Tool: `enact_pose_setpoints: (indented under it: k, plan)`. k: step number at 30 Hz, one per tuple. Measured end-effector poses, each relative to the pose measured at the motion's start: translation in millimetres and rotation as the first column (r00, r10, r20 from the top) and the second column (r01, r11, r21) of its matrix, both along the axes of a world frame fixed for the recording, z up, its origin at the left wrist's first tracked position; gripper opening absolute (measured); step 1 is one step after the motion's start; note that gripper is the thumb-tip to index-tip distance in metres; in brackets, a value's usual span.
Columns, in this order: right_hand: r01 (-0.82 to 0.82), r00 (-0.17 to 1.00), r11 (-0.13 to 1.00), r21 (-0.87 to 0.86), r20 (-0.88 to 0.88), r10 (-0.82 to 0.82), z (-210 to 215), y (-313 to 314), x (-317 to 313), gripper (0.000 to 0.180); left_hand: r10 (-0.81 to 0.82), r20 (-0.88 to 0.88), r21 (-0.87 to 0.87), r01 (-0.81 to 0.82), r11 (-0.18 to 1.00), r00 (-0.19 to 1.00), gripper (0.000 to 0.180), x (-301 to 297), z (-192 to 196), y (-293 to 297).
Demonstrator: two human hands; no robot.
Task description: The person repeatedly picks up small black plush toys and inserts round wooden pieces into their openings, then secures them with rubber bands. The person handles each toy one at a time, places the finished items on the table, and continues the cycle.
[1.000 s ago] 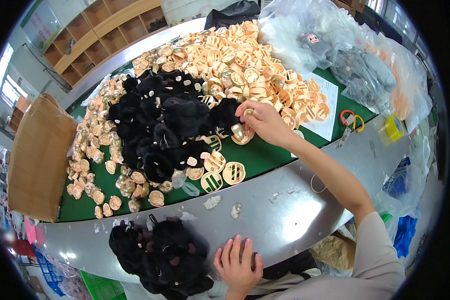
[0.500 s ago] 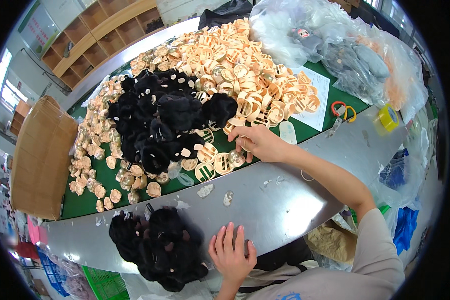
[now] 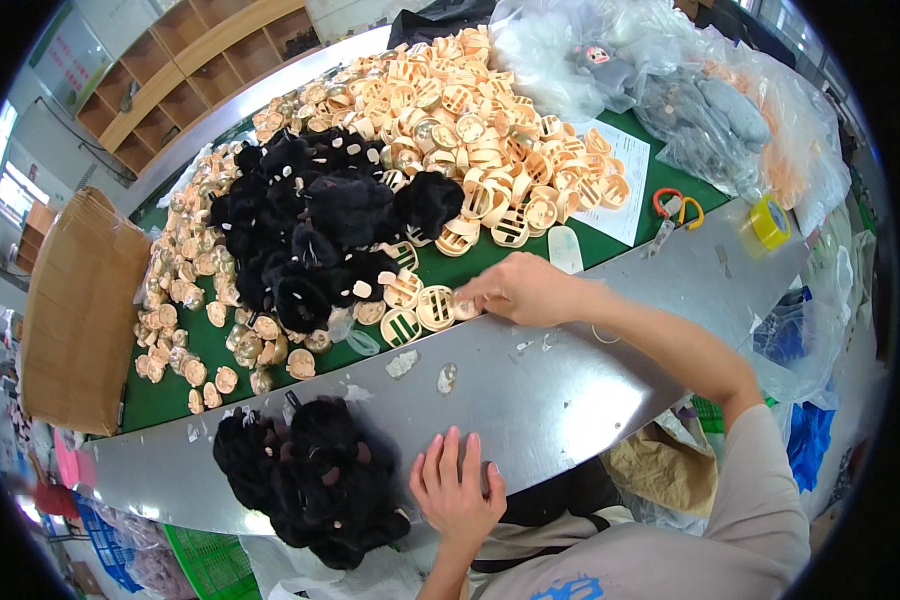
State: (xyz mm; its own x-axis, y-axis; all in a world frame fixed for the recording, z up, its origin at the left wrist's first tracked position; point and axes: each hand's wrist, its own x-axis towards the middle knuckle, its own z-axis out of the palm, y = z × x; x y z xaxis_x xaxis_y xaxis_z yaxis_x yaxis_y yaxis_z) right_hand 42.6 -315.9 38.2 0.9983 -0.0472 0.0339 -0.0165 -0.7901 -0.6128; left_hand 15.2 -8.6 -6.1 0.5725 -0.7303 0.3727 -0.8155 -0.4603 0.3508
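My right hand [image 3: 522, 288] is closed at the fingertips on a small round beige plastic piece [image 3: 466, 308], low at the green mat's near edge. Touching or nearly touching that piece is a slotted beige plastic ring [image 3: 435, 307], with another slotted disc [image 3: 401, 327] to its left. My left hand [image 3: 460, 497] lies flat with its fingers spread on the metal table edge, holding nothing. To its left sits a bunch of black plush pieces [image 3: 315, 480]. A larger heap of black plush pieces [image 3: 305, 215] lies on the mat beyond.
Many beige plastic parts [image 3: 470, 120] are piled at the back, and smaller dome-shaped ones [image 3: 185, 270] on the left. A cardboard box [image 3: 80, 310] stands far left. Scissors [image 3: 678, 208], yellow tape [image 3: 770, 222], a paper sheet [image 3: 620, 185] and plastic bags [image 3: 670, 90] lie right.
My right fingers have come down on the round piece; its glossy dome showed before, and its flat beige side shows now. My left hand stays put. The whole view has shifted slightly.
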Motion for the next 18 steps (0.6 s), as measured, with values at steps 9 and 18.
enact_pose_setpoints:
  k: [9, 18]
  plan:
    - [0.118, 0.960, 0.974, 0.195, 0.228, -0.162, 4.7, 0.9, -20.1, 0.029, 0.013, 0.012, -0.005, -0.013, 1.000, 1.000, 0.041, -0.7, -2.1, -0.4]
    - [0.393, 0.914, 0.834, -0.387, 0.265, -0.308, 3.1, -17.0, 94.7, 0.036, -0.750, -0.437, -0.884, -0.390, 0.257, 0.496, 0.041, 1.0, 91.6, 108.6]
